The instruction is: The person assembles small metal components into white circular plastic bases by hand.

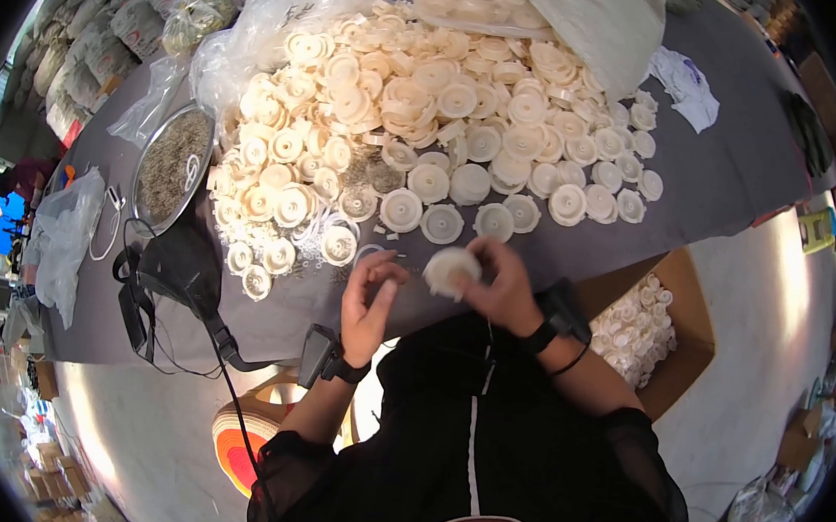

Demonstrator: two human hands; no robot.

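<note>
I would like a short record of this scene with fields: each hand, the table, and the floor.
left hand: open, fingers curled, holds nothing visible
right hand: grips a cream disc
table: grey cloth, big pile of discs, metal bowl of small parts, black bag
floor: cardboard box with more discs

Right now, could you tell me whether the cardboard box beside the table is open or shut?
Open. The cardboard box shows its inside from above, with a heap of cream round plastic parts lying in it, and no flaps cover them.
</note>
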